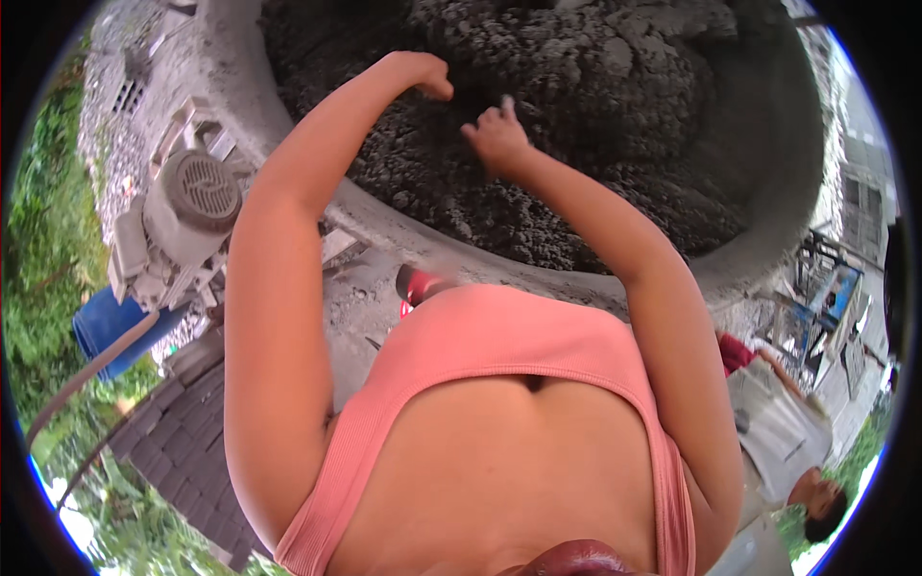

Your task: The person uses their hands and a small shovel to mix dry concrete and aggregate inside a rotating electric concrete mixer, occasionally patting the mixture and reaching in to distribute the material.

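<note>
Both my arms reach forward over a wide round mixing pan (783, 216) filled with dark grey, lumpy, damp mix (615, 106). My left hand (432, 77) hangs above the mix with its fingers curled down; the back of the hand hides whether anything is in them. To its right and slightly nearer, my right hand (497, 139) is over the mix too. Its fingers are partly bent and apart, one pointing away from me, and nothing shows in them. The two hands do not touch each other.
A dusty motor (197, 202) with a round grille stands left of the pan. Beyond it lie a blue barrel (115, 331) and stacked grey blocks (187, 451). At right are a person in a grey shirt (783, 422) and a blue metal frame (836, 298).
</note>
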Tool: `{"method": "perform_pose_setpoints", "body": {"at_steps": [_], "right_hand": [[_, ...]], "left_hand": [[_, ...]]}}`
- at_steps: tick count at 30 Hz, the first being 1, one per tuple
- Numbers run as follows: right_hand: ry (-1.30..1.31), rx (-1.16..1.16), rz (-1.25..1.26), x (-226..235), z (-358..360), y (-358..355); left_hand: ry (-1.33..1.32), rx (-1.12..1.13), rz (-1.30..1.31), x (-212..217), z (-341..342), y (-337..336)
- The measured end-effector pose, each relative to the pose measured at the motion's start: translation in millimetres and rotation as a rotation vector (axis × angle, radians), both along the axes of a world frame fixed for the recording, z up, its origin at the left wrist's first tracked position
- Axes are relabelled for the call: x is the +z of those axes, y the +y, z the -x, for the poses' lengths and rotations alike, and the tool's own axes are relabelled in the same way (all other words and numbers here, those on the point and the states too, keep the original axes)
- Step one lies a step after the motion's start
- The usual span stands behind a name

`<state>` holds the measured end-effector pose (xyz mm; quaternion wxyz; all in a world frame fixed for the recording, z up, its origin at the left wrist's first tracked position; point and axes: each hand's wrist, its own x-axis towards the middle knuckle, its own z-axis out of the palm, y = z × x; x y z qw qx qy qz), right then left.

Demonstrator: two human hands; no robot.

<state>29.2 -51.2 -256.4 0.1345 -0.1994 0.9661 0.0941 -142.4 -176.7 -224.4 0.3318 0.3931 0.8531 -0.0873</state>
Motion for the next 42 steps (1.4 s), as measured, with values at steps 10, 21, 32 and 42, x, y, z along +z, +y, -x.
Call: {"method": "perform_pose_setpoints", "body": {"at_steps": [10,21,32,42], "right_hand": [[-0.579,-0.274,0.238,110,-47,69],[-0.242,-0.401,0.443,172,-103,107],[-0.238,-0.739,1.030,157,-128,97],[-0.263,-0.948,1.463,177,-121,109]], "left_hand": [[-0.103,0.047,0.463,-26,0,3],[-0.245,0.187,0.323,-37,22,-23],[-0.932,0.120,-0.095,91,-69,24],[-0.620,0.012,-0.387,146,-134,-17]]}}
